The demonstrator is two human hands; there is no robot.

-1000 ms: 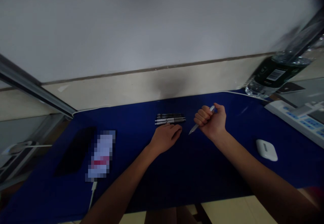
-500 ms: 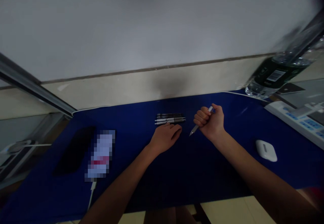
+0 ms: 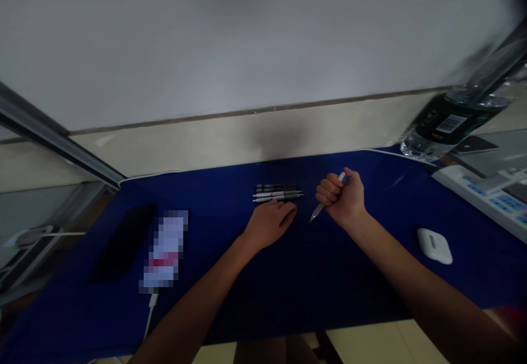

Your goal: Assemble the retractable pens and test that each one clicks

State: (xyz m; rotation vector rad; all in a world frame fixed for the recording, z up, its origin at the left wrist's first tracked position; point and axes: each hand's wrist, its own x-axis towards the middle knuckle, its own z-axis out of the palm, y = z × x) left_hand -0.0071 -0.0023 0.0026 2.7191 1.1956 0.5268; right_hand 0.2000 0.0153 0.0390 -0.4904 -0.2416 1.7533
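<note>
Right fist on a pen, left hand flat beside three more

The right hand (image 3: 343, 199) has its fingers curled tight around a pen (image 3: 319, 209), tip angled down toward the left hand (image 3: 269, 222). The left hand's fingers lie loose and empty on the bench (image 3: 329, 276), just short of a row of pens (image 3: 278, 192). A downward slip could jab that hand (the tip is near). Far right of the fingers, a bottle (image 3: 447, 125) seems to hold clear water. The white case (image 3: 434, 245) is shut, its contents unseen.

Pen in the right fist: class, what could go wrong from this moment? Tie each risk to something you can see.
1. The right hand grips the white pen in a closed fist, tip angled down toward the left hand and the blue mat. A slip might jab that hand or mark the mat.
2. The left hand lies flat, close beside the row of pens. A nudge could roll or scatter them.
</note>
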